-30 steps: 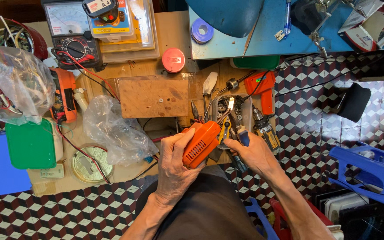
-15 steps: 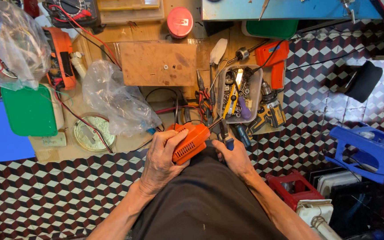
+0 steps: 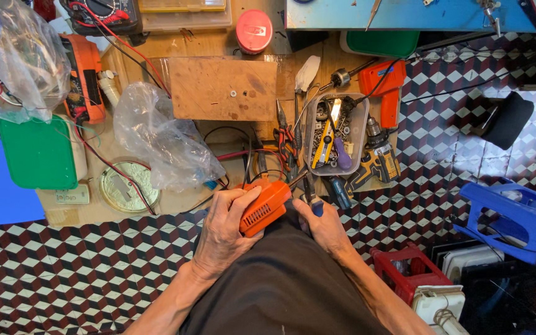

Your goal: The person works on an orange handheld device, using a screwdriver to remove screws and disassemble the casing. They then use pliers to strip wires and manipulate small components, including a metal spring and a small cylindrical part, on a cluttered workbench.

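Note:
My left hand (image 3: 223, 231) grips an orange vented plastic device (image 3: 264, 206), holding it against my lap, which is covered in dark cloth. My right hand (image 3: 322, 224) is closed around a blue-handled tool (image 3: 310, 197) whose dark shaft points up toward the device's right edge. Both hands meet at the near edge of a low wooden work board (image 3: 221, 87). Which kind of tip the tool has is hidden.
A grey tray (image 3: 336, 133) of bits and a yellow knife, a yellow drill (image 3: 376, 162), an orange tool (image 3: 386, 84), pliers, crumpled plastic bags (image 3: 162, 139), a green box (image 3: 37, 152), an orange multimeter (image 3: 85, 77) and a red lid (image 3: 254, 30) crowd the board. Blue (image 3: 513, 214) and red crates stand on the right, on the tiled floor.
The view has dropped lower and closer. Both hands and the orange device have come nearer to my lap, while the grips on device and tool stay the same.

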